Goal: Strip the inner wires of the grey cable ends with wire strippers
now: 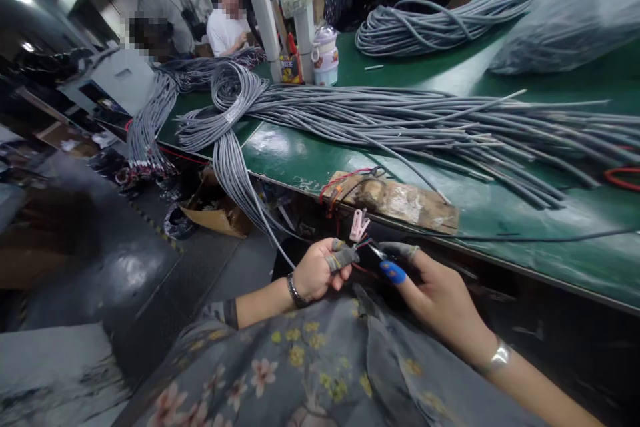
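My left hand (323, 269), with grey tape or covers on its fingers, is closed around the end of a grey cable. Thin coloured wires (366, 241) fan out from that end, between my two hands. My right hand (434, 283) wears a blue thumb cover and a grey finger cover. It grips a small metal-tipped hand tool (377, 251), whose tip reaches the wires; most of its body is hidden in my palm. A pink clothes peg (359, 224) stands just above my left fingers, at the edge of the bench.
A long bundle of grey cables (320, 113) lies across the green bench (525, 250), its coil hanging over the edge. A worn wooden block (400, 202) sits at the front edge. Behind are a plastic bag (575, 20), a cup (326, 57) and a seated person (227, 27).
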The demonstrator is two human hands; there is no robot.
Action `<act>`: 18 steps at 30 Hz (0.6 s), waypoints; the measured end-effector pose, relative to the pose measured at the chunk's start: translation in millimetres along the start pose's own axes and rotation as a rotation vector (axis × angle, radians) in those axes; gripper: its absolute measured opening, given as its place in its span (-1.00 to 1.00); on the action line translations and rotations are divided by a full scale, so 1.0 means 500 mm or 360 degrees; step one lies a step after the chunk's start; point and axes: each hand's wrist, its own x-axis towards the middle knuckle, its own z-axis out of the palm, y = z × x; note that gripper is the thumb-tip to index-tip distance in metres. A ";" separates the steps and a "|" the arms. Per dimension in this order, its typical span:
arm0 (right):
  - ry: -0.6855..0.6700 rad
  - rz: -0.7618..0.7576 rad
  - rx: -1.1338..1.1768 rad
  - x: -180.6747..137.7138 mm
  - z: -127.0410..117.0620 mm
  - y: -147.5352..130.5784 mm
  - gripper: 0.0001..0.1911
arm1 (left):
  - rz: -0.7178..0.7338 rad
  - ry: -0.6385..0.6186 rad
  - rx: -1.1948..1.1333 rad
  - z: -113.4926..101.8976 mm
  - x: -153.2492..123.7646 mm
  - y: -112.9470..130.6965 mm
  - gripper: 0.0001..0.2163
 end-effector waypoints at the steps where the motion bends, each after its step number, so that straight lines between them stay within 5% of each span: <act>1: -0.0016 -0.0040 -0.0063 -0.004 0.000 0.003 -0.70 | 0.0013 0.0020 0.0020 0.000 0.000 -0.001 -0.44; 7: -0.0030 -0.0057 -0.0348 -0.015 0.009 0.017 -0.67 | 0.0106 0.0059 0.0101 -0.001 -0.001 -0.007 -0.46; 18: -0.0112 0.0021 -0.0195 -0.011 0.009 0.010 -0.70 | 0.0140 0.0029 0.0155 -0.002 -0.002 -0.013 -0.45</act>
